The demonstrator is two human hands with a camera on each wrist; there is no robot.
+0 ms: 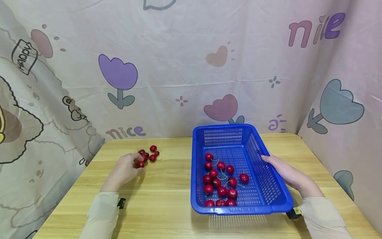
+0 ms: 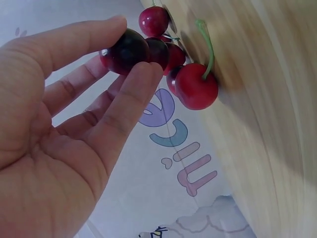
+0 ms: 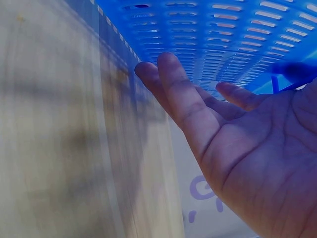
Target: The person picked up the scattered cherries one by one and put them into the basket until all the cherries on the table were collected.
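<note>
Tabletop (image 1: 167, 196) | left fingers (image 2: 128, 94) pinch cherry (image 2: 129, 52) | right fingers (image 3: 184, 96) spread, holding basket (image 1: 253, 209)

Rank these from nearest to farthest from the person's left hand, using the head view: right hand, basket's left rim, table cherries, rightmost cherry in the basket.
1. Table cherries: at the left hand's fingertips.
2. Basket's left rim: right of those cherries.
3. Rightmost basket cherry: inside, farther right.
4. Right hand: at the basket's right side.
</note>
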